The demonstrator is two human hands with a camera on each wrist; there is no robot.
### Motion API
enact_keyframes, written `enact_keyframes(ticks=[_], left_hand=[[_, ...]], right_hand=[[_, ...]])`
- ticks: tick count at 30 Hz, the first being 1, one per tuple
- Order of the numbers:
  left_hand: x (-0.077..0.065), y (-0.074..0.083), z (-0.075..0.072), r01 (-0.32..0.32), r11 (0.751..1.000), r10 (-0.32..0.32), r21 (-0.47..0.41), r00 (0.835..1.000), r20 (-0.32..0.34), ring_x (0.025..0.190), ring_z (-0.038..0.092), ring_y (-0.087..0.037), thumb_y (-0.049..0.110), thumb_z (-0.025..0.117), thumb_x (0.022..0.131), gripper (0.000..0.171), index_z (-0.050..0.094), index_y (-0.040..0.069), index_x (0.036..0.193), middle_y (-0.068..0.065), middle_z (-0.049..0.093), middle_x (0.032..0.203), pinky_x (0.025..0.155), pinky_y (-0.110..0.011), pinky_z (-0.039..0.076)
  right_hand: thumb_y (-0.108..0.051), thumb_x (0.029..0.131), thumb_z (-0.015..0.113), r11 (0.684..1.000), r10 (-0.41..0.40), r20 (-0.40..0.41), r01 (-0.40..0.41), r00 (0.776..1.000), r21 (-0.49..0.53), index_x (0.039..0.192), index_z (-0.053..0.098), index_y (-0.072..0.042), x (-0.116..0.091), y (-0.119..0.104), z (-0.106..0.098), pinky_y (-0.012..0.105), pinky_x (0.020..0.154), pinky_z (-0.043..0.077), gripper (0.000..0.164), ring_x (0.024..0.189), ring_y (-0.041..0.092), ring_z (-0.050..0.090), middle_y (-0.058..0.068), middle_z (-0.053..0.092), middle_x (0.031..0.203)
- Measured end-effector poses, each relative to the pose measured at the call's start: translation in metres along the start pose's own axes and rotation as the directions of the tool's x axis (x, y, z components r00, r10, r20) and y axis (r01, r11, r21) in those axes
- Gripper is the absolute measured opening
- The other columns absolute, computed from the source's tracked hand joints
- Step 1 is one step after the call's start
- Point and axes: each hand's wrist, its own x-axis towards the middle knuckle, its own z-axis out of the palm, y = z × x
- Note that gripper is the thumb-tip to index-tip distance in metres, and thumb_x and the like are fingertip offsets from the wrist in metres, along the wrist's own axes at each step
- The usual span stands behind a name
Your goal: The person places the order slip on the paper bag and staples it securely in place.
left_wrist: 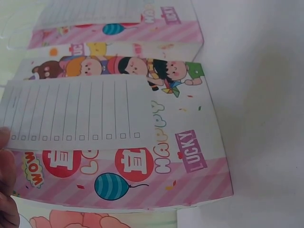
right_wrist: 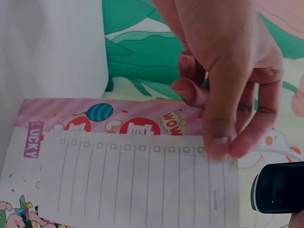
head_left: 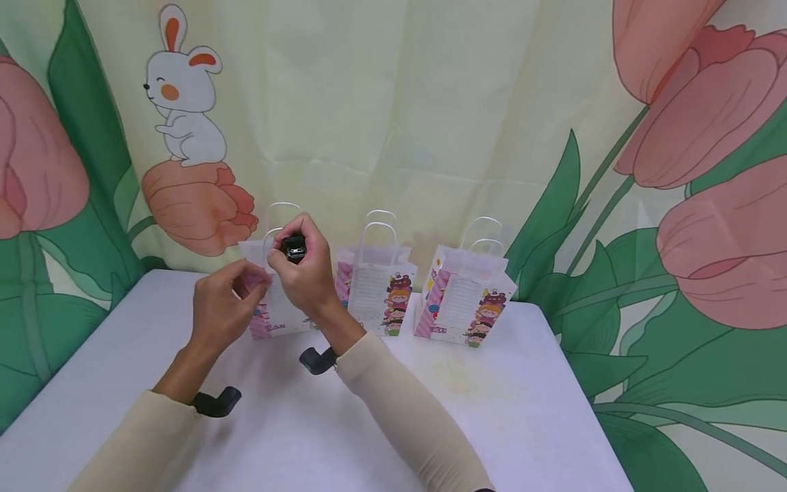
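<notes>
A lined checklist sheet (right_wrist: 137, 185) lies against the front of the left paper gift bag (head_left: 262, 328). My left hand (head_left: 224, 301) pinches the sheet at its upper left edge, thumb on the front, by the bag's top; in the right wrist view that hand (right_wrist: 228, 80) shows from above. My right hand (head_left: 307, 273) grips a small black stapler (head_left: 295, 249) with a shiny metal part, close to the bag's top edge. In the right wrist view the stapler (right_wrist: 280, 187) stands just beyond the sheet's end. The left wrist view shows only some left fingers (left_wrist: 7, 180).
Two similar gift bags, the middle one (head_left: 369, 294) and the right one (head_left: 464, 297), stand upright with white looped handles and lined sheets on their fronts. All stand on a white-covered table (head_left: 492, 417), before a tulip-and-rabbit curtain (head_left: 455, 102).
</notes>
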Motion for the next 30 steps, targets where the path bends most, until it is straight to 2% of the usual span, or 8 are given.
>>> enact_keyframes(ticks=[4,8,10,17,21,25,27,30], left_hand=[[-0.001,0.0,0.001,-0.008,1.0,0.008,-0.001,1.0,-0.002,0.063,0.057,-0.015,0.008,0.084,0.089,0.014,0.079,0.007,0.102,-0.009,0.076,0.081,0.062,-0.013,0.046],[0.0,0.0,0.002,-0.012,1.0,0.012,0.006,1.0,0.0,0.063,0.057,-0.016,0.007,0.084,0.088,0.015,0.079,0.006,0.102,-0.009,0.075,0.08,0.062,-0.015,0.047],[0.0,0.0,0.002,-0.016,1.0,0.016,0.006,1.0,0.002,0.063,0.057,-0.017,0.007,0.084,0.088,0.015,0.079,0.005,0.102,-0.01,0.075,0.08,0.062,-0.016,0.047],[0.001,0.0,0.002,-0.024,1.0,0.024,0.011,1.0,0.013,0.063,0.059,-0.018,0.005,0.083,0.088,0.014,0.078,0.005,0.102,-0.01,0.075,0.079,0.062,-0.019,0.048],[0.001,-0.001,0.003,-0.04,0.999,0.039,0.009,0.999,0.022,0.064,0.058,-0.018,0.004,0.084,0.088,0.014,0.078,0.005,0.101,-0.01,0.075,0.08,0.063,-0.017,0.047],[0.001,-0.002,0.002,-0.05,0.999,0.049,0.018,0.999,0.015,0.063,0.058,-0.017,0.004,0.084,0.088,0.013,0.079,0.006,0.099,-0.009,0.074,0.078,0.062,-0.02,0.048],[0.001,-0.002,0.001,-0.047,0.999,0.046,0.022,0.999,0.01,0.063,0.058,-0.017,0.005,0.084,0.088,0.013,0.079,0.006,0.099,-0.009,0.074,0.078,0.061,-0.023,0.049],[0.001,-0.001,-0.001,-0.036,0.999,0.036,0.019,0.999,0.01,0.062,0.059,-0.018,0.006,0.084,0.088,0.013,0.079,0.006,0.099,-0.009,0.075,0.079,0.06,-0.025,0.05]], right_hand=[[-0.002,0.083,0.051,1.0,0.02,0.029,-0.02,0.999,-0.001,0.107,0.05,0.002,-0.002,0.004,0.001,0.023,0.067,0.055,0.024,0.088,0.015,0.058,0.015,0.058,0.096],[-0.002,0.08,0.049,0.998,0.057,0.111,-0.059,0.992,0.016,0.117,0.046,0.0,-0.007,0.0,-0.002,0.023,0.062,0.053,0.038,0.094,0.012,0.055,0.02,0.055,0.105],[0.001,0.081,0.05,0.997,0.073,0.166,-0.077,0.983,0.016,0.123,0.042,0.0,-0.01,-0.004,-0.005,0.021,0.07,0.054,0.043,0.101,0.012,0.054,0.021,0.053,0.111],[0.011,0.095,0.06,0.995,0.074,0.325,-0.046,0.943,-0.093,0.137,0.037,-0.002,-0.025,-0.022,-0.022,0.028,0.104,0.055,0.049,0.129,0.039,0.049,0.02,0.046,0.139],[0.001,0.097,0.072,0.969,0.074,0.351,0.016,0.933,-0.248,0.143,0.046,-0.005,-0.038,-0.032,-0.036,0.025,0.107,0.054,0.053,0.132,0.027,0.051,0.013,0.046,0.143],[-0.011,0.095,0.078,0.915,0.079,0.384,0.086,0.92,-0.395,0.148,0.055,-0.012,-0.053,-0.04,-0.05,0.023,0.106,0.054,0.058,0.128,0.018,0.055,0.008,0.053,0.136],[-0.012,0.095,0.079,0.901,0.098,0.405,0.092,0.909,-0.423,0.151,0.053,-0.012,-0.06,-0.041,-0.056,0.024,0.107,0.054,0.062,0.127,0.018,0.059,0.008,0.058,0.135],[-0.013,0.093,0.081,0.892,0.171,0.435,0.048,0.884,-0.449,0.149,0.051,-0.011,-0.072,-0.041,-0.067,0.024,0.108,0.053,0.063,0.125,0.018,0.064,0.008,0.064,0.136]])
